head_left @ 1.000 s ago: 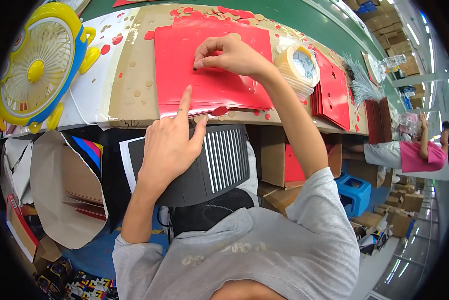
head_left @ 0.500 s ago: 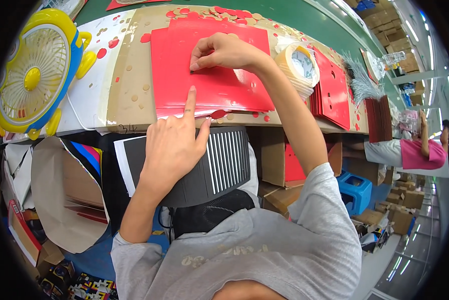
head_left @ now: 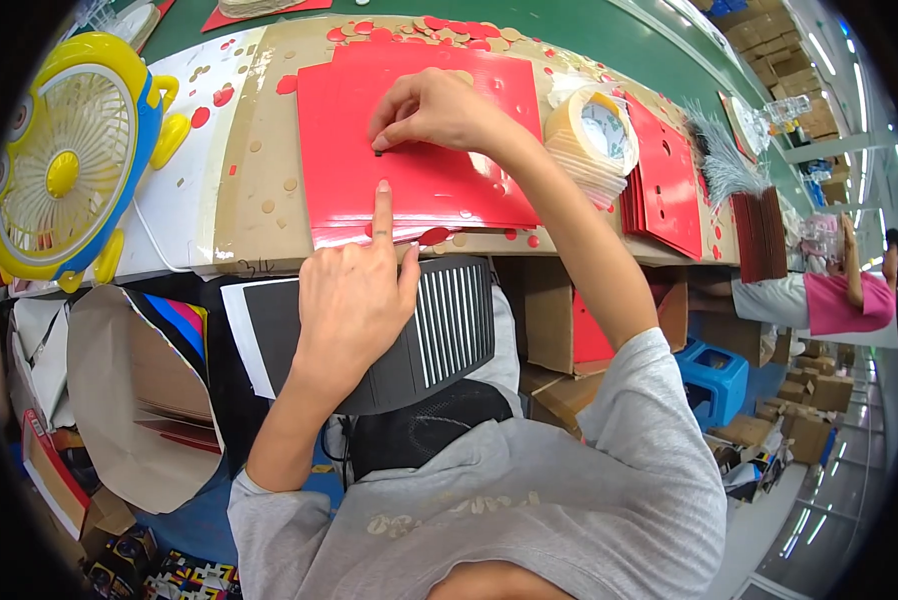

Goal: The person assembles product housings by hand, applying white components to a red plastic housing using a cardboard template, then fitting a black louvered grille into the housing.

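A stack of glossy red sheets (head_left: pixel 339 180) lies on the bench in front of me. My right hand (head_left: pixel 434 112) reaches over it, with thumb and fingers pinched together low at the sheet's surface. A tiny dark spot (head_left: pixel 377 153) shows right under those fingertips; whether it is a held piece or a slot is too small to tell. My left hand (head_left: pixel 354 300) is at the near edge, index finger stretched out and touching the top sheet just below the pinch. Its thumb stands apart, and nothing is in it.
Red and tan cut-out discs (head_left: pixel 469 33) litter the bench. Rolls of tape (head_left: pixel 601 130) and punched red boards (head_left: pixel 669 190) stand to the right, beyond them a bundle of wires (head_left: pixel 724 165). A yellow-blue fan (head_left: pixel 64 160) is at the left. A person in pink (head_left: pixel 849 300) is far right.
Both hands keep nearly the same pose. The right fingertips have dipped slightly toward the sheet and left; the whole view has shifted a little.
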